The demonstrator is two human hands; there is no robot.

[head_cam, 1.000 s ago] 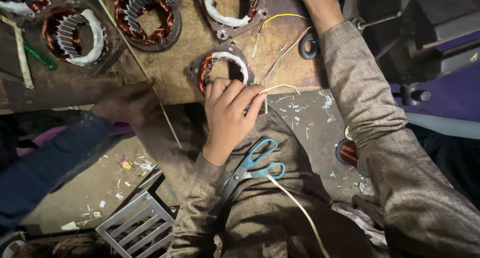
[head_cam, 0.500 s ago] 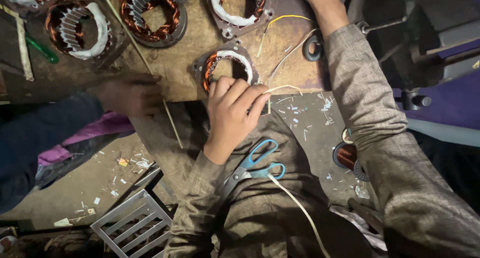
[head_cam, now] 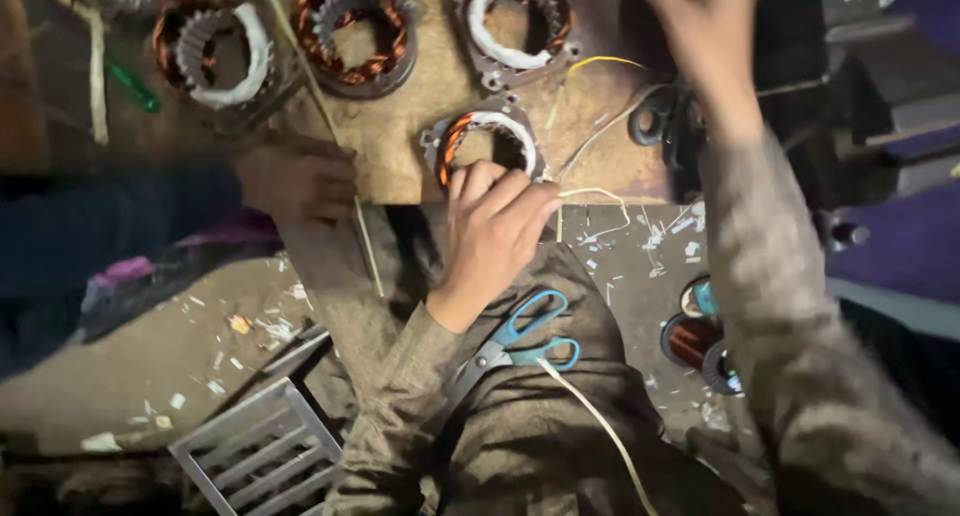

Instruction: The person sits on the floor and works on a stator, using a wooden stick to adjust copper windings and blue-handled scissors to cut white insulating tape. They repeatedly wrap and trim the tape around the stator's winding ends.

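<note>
A small motor stator (head_cam: 487,141) with copper windings and white insulation lies at the near edge of the wooden board (head_cam: 590,146). My left hand (head_cam: 492,238) grips its near rim, fingers curled over the winding. My right hand (head_cam: 700,31) is raised at the top edge, blurred and partly cut off; whether it holds anything is unclear. A thin cream cord (head_cam: 592,198) loops off the stator beside my left hand. Blue-handled scissors (head_cam: 520,341) rest on my lap.
Three more stators (head_cam: 352,36) (head_cam: 212,51) (head_cam: 515,21) lie farther back on the board. Another person's hand (head_cam: 297,181) in a blue sleeve rests at the board's edge on a thin stick (head_cam: 345,181). A white grille (head_cam: 262,454) and copper coils (head_cam: 692,338) sit on the littered floor.
The other person's hand has moved right along the board's edge. My right hand has come down a little and is blurred. My left hand stays on the stator.
</note>
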